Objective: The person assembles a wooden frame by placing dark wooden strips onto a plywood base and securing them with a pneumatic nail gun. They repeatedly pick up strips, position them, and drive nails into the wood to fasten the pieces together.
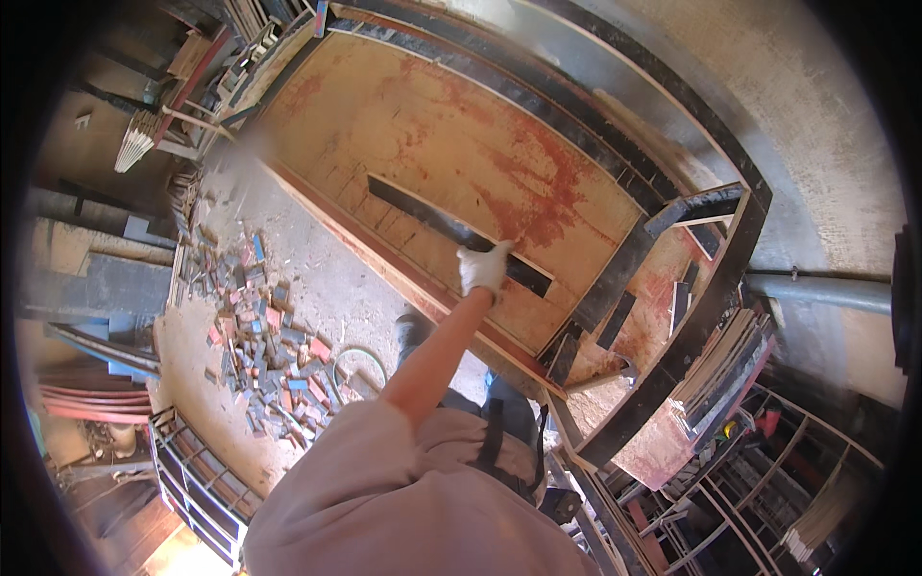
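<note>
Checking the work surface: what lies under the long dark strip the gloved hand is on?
The dark strip lies on the red-stained board. The gloved hand covers part of it.

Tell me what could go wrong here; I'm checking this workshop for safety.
1. The gloved hand grips the long dark strip near one end only, so the far end may swing or drag across the stained board.
2. Wood offcuts and a hose litter the floor by the person's feet: a likely trip hazard.
3. More dark strips lie loose near the board's edge and could be knocked off.
</note>
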Demonstrator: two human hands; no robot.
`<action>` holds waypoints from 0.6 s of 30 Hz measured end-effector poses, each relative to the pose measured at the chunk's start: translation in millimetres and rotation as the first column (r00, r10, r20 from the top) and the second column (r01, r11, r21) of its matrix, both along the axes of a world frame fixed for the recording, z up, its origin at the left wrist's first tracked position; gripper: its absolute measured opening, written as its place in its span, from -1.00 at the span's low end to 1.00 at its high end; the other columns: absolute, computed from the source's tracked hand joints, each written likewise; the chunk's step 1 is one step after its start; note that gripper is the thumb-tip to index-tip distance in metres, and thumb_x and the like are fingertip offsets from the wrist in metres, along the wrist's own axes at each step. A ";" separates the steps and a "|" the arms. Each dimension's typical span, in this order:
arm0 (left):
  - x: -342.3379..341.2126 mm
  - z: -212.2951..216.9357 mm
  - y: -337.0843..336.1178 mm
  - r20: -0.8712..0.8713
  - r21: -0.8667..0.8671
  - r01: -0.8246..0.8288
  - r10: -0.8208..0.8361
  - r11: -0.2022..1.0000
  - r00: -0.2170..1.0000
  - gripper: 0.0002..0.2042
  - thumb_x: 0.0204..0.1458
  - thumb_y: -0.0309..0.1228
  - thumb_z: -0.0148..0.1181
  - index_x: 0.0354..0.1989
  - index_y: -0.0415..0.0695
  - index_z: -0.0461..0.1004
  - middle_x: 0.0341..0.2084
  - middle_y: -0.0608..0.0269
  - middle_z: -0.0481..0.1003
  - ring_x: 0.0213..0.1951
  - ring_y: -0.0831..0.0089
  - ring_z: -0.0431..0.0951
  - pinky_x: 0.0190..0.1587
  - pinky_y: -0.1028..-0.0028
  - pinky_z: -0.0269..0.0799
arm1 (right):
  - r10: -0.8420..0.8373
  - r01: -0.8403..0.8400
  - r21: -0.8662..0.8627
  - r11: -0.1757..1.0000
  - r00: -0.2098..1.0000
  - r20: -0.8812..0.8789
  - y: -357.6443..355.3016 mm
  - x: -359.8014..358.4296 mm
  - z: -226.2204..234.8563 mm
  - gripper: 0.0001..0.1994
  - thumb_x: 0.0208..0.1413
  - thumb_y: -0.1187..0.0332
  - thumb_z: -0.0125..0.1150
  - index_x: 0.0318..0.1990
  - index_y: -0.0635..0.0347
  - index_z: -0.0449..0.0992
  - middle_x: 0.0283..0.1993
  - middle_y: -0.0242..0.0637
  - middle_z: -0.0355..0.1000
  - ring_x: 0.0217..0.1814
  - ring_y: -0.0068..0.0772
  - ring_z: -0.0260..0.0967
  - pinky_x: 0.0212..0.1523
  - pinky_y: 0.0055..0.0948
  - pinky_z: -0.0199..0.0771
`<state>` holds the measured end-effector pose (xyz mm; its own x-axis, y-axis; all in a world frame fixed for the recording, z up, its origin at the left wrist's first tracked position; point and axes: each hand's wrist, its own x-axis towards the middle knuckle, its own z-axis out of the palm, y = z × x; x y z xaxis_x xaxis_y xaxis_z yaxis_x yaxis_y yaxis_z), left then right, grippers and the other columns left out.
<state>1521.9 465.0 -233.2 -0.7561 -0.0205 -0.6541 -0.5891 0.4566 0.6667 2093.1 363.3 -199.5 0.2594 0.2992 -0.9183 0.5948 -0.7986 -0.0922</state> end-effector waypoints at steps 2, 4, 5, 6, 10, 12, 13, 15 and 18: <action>-30.8 62.5 -37.6 0.136 0.461 -0.159 0.107 0.873 0.985 -0.54 -0.02 -0.15 0.44 -0.05 -0.18 0.48 -0.35 0.25 0.58 -0.39 0.40 0.62 -0.28 0.37 0.60 | 0.047 -0.046 -0.019 0.999 0.999 0.005 -9.2 -26.8 -6.1 -0.92 -0.05 0.45 0.26 -0.53 0.12 0.52 -0.62 -0.33 0.42 -0.72 -0.34 0.31 -0.64 -0.25 0.33; -69.5 111.0 -86.3 0.239 0.670 -0.233 0.093 0.705 0.967 -0.76 0.09 -0.20 0.38 -0.20 -0.06 0.58 -0.37 0.33 0.57 -0.38 0.48 0.59 -0.30 0.45 0.57 | 0.102 -0.102 -0.034 0.994 0.995 0.002 -18.8 -57.9 -13.8 -0.92 -0.03 0.43 0.26 -0.53 0.12 0.53 -0.63 -0.32 0.42 -0.72 -0.33 0.31 -0.64 -0.25 0.32; -93.0 124.5 -110.5 0.276 0.728 -0.265 0.083 0.632 0.958 -0.79 0.13 -0.20 0.35 -0.20 -0.04 0.59 -0.36 0.35 0.58 -0.34 0.49 0.60 -0.26 0.47 0.56 | 0.130 -0.130 -0.042 0.991 0.991 0.000 -26.1 -75.4 -18.3 -0.91 -0.02 0.42 0.26 -0.53 0.11 0.53 -0.63 -0.32 0.42 -0.72 -0.33 0.31 -0.64 -0.25 0.32; -120.6 130.1 -133.8 0.345 0.775 -0.307 0.038 0.552 0.938 -0.79 0.14 -0.20 0.36 -0.17 -0.01 0.59 -0.36 0.36 0.58 -0.27 0.50 0.59 -0.21 0.49 0.54 | 0.156 -0.156 -0.046 0.987 0.988 0.000 -34.1 -92.7 -23.4 -0.91 -0.02 0.42 0.26 -0.53 0.11 0.54 -0.64 -0.32 0.42 -0.73 -0.33 0.31 -0.64 -0.25 0.32; -206.0 169.3 -212.5 0.375 0.808 -0.272 -0.099 0.523 0.922 -0.78 0.16 -0.18 0.35 -0.17 -0.03 0.58 -0.40 0.37 0.57 -0.39 0.45 0.59 -0.33 0.42 0.56 | 0.244 -0.243 -0.049 0.969 0.970 0.008 -81.3 -165.7 -45.1 -0.89 0.01 0.39 0.26 -0.52 0.10 0.55 -0.65 -0.31 0.42 -0.73 -0.33 0.31 -0.65 -0.25 0.30; -251.2 182.6 -252.1 0.355 0.812 -0.264 -0.083 0.521 0.931 -0.78 0.17 -0.18 0.35 -0.18 -0.02 0.58 -0.43 0.37 0.56 -0.43 0.44 0.58 -0.37 0.41 0.56 | 0.296 -0.295 -0.052 0.954 0.955 0.020 -106.0 -201.2 -57.3 -0.89 0.03 0.37 0.26 -0.52 0.09 0.56 -0.66 -0.30 0.42 -0.74 -0.33 0.30 -0.65 -0.25 0.30; -271.0 187.3 -269.3 0.348 0.814 -0.261 -0.075 0.518 0.935 -0.78 0.17 -0.17 0.34 -0.18 -0.02 0.57 -0.44 0.37 0.56 -0.45 0.44 0.58 -0.39 0.40 0.56 | 0.312 -0.310 -0.053 0.949 0.950 0.026 -118.9 -215.9 -63.6 -0.88 0.03 0.37 0.26 -0.52 0.09 0.57 -0.66 -0.30 0.42 -0.74 -0.33 0.30 -0.65 -0.24 0.30; -318.6 187.8 -287.7 0.321 0.804 -0.231 -0.073 0.548 0.944 -0.80 0.20 -0.17 0.31 -0.19 0.00 0.56 -0.48 0.38 0.54 -0.47 0.44 0.57 -0.39 0.40 0.57 | 0.333 -0.331 -0.054 0.942 0.942 0.033 -141.1 -246.0 -84.6 -0.87 0.05 0.35 0.25 -0.51 0.08 0.58 -0.67 -0.30 0.42 -0.75 -0.33 0.30 -0.65 -0.24 0.29; -381.5 201.2 -316.8 0.304 0.820 -0.181 -0.144 0.543 0.942 -0.80 0.23 -0.16 0.27 -0.17 0.00 0.55 -0.49 0.37 0.54 -0.47 0.44 0.58 -0.37 0.40 0.58 | 0.310 -0.306 -0.074 0.949 0.949 0.054 -170.5 -300.4 -94.2 -0.81 0.05 0.22 0.31 -0.48 0.12 0.60 -0.62 -0.31 0.45 -0.67 -0.37 0.37 -0.57 -0.29 0.32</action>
